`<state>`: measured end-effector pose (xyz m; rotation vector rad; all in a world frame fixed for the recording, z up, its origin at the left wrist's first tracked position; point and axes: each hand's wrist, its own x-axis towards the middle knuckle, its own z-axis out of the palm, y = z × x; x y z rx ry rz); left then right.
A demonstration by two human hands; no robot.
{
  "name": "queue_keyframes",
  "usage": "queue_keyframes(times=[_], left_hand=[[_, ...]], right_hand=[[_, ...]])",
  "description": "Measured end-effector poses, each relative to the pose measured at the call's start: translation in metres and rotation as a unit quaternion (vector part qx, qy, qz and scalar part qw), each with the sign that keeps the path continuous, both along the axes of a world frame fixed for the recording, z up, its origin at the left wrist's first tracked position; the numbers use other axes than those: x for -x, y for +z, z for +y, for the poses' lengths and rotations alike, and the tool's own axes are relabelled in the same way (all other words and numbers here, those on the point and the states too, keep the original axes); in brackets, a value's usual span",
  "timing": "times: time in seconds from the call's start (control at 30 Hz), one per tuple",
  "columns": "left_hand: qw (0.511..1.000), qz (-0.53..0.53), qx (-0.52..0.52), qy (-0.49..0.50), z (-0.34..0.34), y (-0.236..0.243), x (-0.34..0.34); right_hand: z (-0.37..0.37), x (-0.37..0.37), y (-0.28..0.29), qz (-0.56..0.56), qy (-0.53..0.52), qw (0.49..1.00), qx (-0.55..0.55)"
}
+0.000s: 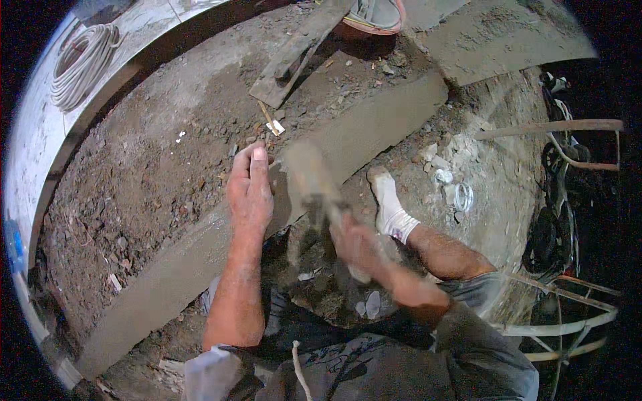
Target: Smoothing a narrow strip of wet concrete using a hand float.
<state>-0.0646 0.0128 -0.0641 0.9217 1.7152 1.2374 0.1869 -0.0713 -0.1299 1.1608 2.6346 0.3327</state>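
Observation:
A trowel [309,172], smeared by motion, is gripped in my right hand [361,246]. Its blade lies over the middle of a long, low strip of grey wet mortar [378,123], which runs diagonally from lower left to upper right. Whether the blade touches the surface, I cannot tell. At the strip's far side, my left hand [251,190] is held with its fingers stretched forward and nothing visible in them. Wet mortar also shows beneath the blade, hanging over the near edge.
A wooden float [301,57] lies on the rubble beyond the strip, by a bucket [374,17]. Coiled pipe [83,67] rests on white tiles at far left. Metal frames [562,327] stand at right. My socked foot [384,197] is right of the trowel.

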Motion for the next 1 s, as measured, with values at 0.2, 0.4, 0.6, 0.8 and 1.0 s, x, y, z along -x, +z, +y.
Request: queue_keyframes(times=[0.2,0.4,0.6,0.8,1.0], left_hand=[[1.0,0.004,-0.001,-0.004,0.003,0.015,-0.004],[0.997,-0.073,0.018,-0.002,0.007,0.025,-0.017],[1.0,-0.016,-0.016,0.006,0.031,0.013,-0.028],[0.996,-0.008,0.025,0.085,0.048,0.025,-0.051],[0.978,0.017,0.183,0.1,0.064,0.1,-0.132]], right_hand=[[-0.039,-0.023,0.048,0.146,0.117,0.982,-0.016],[0.029,-0.029,0.073,0.205,-0.253,0.945,0.032],[0.11,-0.046,0.093,0.56,-0.384,0.732,0.059],[0.18,-0.048,0.119,0.741,-0.558,0.104,0.359],[0.22,-0.075,0.193,0.678,-0.594,0.134,0.412]])
